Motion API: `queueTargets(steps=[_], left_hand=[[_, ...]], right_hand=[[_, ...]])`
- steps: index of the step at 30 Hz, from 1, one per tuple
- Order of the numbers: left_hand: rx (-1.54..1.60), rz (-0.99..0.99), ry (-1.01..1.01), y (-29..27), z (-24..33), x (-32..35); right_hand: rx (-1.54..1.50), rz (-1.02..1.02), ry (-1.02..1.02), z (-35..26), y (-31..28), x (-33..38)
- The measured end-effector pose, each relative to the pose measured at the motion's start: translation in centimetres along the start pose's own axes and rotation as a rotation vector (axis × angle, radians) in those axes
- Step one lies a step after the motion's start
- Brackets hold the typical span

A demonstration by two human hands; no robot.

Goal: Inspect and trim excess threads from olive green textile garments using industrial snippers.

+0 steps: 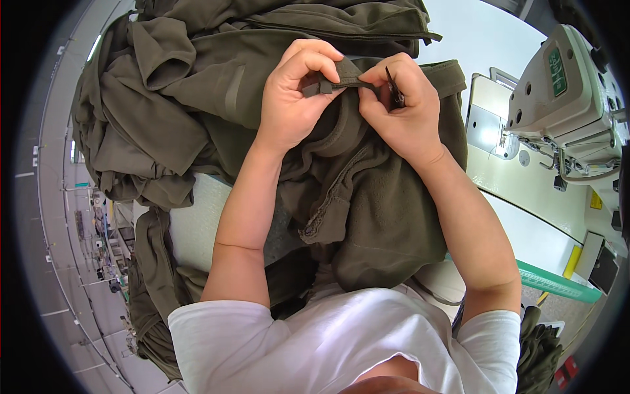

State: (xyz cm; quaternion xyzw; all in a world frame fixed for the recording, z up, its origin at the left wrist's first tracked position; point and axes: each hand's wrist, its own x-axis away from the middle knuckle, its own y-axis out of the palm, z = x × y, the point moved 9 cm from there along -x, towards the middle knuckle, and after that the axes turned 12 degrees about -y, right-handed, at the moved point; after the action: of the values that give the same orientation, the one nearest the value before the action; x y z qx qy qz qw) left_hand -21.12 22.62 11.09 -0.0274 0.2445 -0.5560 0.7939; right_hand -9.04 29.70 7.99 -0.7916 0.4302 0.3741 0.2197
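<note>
An olive-green fleece-like garment (pixel 387 197) hangs over the table's near edge toward my lap. My left hand (pixel 292 95) is closed, pinching a narrow edge of it between thumb and fingers. Close beside it on the right, my right hand (pixel 410 111) pinches the same edge. The stretch of edge between the two hands is pulled up above the pile. Small dark snips (pixel 394 88) sit tucked in the fingers of my right hand, blades pointing away from me. Their lower part is hidden by the hand.
More olive garments (pixel 144 125) are heaped at the left and far side, one with a zipper edge. A sewing machine (pixel 564 98) stands to the right on a white table (pixel 485 33). A green ruler-like strip (pixel 551 282) runs along the table's near right edge.
</note>
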Motion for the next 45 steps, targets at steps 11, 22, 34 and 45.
queueTargets(steps=[11, 22, 34, 45], left_hand=[[-0.059, 0.026, -0.092, -0.3, -0.9, -0.3], [-0.661, 0.07, -0.034, -4.9, -3.9, -8.1], [-0.727, -0.108, -0.334, -6.4, -6.6, -12.8], [-0.104, 1.86, 0.296, -44.1, 20.8, -2.8]], right_hand=[[-0.038, 0.023, 0.06, 1.1, -0.3, 0.6], [-0.172, 0.207, 0.173, 2.5, -1.4, 0.9], [-0.145, 0.24, 0.234, 3.7, -2.2, 1.5], [-0.16, 0.252, 0.238, 4.0, -2.4, 1.8]])
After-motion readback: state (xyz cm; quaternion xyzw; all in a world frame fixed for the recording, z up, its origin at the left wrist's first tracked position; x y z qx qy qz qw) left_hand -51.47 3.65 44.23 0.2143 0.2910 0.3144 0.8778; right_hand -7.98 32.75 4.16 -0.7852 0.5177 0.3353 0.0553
